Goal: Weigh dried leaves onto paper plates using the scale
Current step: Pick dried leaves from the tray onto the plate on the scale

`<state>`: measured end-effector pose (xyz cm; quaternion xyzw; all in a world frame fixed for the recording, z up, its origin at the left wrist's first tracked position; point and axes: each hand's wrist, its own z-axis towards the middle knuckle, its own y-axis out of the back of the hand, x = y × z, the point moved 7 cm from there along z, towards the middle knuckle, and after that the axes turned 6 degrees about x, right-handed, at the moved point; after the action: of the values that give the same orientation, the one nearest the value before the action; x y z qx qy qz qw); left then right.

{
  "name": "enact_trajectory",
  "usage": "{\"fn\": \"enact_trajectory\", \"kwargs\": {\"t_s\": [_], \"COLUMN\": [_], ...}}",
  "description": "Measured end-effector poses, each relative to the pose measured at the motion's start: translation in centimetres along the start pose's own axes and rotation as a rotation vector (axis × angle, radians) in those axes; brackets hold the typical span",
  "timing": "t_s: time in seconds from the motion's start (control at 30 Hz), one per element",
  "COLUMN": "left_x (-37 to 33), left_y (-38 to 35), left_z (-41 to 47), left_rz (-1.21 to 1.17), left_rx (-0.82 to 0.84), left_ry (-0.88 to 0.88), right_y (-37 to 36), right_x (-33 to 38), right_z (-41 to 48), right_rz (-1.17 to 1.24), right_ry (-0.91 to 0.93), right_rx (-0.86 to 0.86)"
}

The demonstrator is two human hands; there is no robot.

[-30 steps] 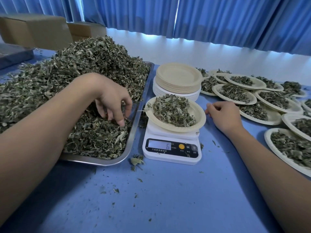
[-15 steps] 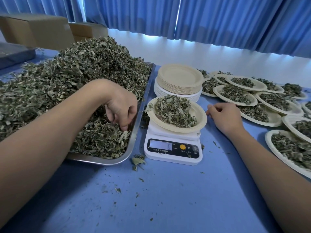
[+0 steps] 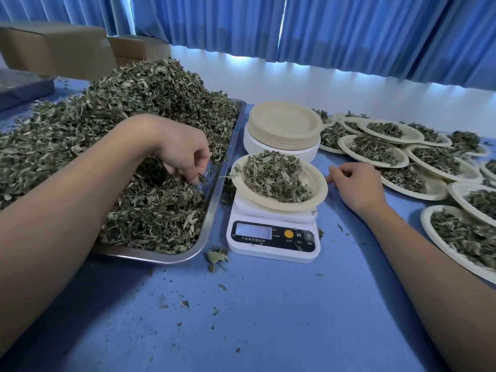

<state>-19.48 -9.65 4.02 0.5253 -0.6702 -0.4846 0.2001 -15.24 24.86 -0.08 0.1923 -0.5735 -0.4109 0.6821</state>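
Your left hand (image 3: 185, 159) reaches into the dried leaves (image 3: 134, 108) heaped in the metal tray (image 3: 214, 205) left of the scale (image 3: 273, 237). Its fingers curl down and pinch a small tuft, but the tips are half buried, so how much you hold is hard to tell. Your right hand (image 3: 354, 183) rests on the surface (image 3: 268, 318) just right of the scale, loosely curled and grasping nothing. The scale's display is lit, yet its reading is too faint to make out. A paper plate (image 3: 316, 183) sits on the scale with a portion of leaves (image 3: 273, 175) piled on it. The heap hides the tray's far side and runs off the frame's left edge. Behind the scale stands a stack of plates (image 3: 284, 124). To the right of the scale, filled plates (image 3: 375, 149) overlap, the outermost cut off by the frame. The surface is blue and speckled with crumbs in front of the scale. Behind the scale are a white wall, blue curtains (image 3: 349, 30) and, off to the left, cardboard boxes (image 3: 53, 47).
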Motion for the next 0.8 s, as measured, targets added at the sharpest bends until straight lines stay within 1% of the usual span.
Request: {"fn": "enact_trajectory", "kwargs": {"t_s": [0.17, 0.2, 0.27, 0.33, 0.4, 0.47, 0.53, 0.6, 0.63, 0.7, 0.8], "left_x": [-0.7, -1.1, -1.6, -2.1, -2.8, -3.8, -4.5, -4.8, -4.9, -5.2, -5.4], "left_y": [-0.2, 0.0, 1.2, 2.1, 1.7, 0.6, 0.0, -0.3, -0.3, -0.4, -0.2], "left_z": [-0.5, -0.6, -0.8, -0.8, -0.7, -0.6, -0.5, -0.3, -0.2, 0.0, 0.3], "left_rz": [0.002, 0.009, -0.039, -0.127, -0.208, -0.243, -0.255, -0.25, -0.239, -0.212, -0.229], "left_rx": [0.001, -0.035, -0.202, -0.356, -0.35, -0.282, -0.276, -0.32, -0.351, -0.41, -0.436], "left_ry": [0.017, 0.013, 0.004, -0.028, -0.056, -0.069, -0.071, -0.06, -0.054, -0.036, -0.016], "right_y": [-0.1, 0.0, 0.1, 0.2, -0.2, -1.1, -2.1, -2.8, -2.9, -2.7, -2.2], "right_x": [0.0, 0.0, 0.1, 0.3, 0.3, 0.7, 1.6, 2.5, 2.8, 2.8, 2.6], "right_z": [0.0, -0.1, -0.2, -0.3, -0.4, -0.8, -1.7, -2.4, -2.5, -2.5, -2.4], "right_rz": [-0.008, -0.007, 0.032, 0.189, 0.43, 0.611, 0.666, 0.703, 0.73, 0.774, 0.765], "right_ry": [-0.012, -0.008, 0.005, 0.001, -0.054, -0.118, -0.132, -0.113, -0.114, -0.139, -0.181], "right_rx": [0.003, 0.0, -0.006, 0.023, 0.143, 0.344, 0.546, 0.658, 0.67, 0.642, 0.591]}}
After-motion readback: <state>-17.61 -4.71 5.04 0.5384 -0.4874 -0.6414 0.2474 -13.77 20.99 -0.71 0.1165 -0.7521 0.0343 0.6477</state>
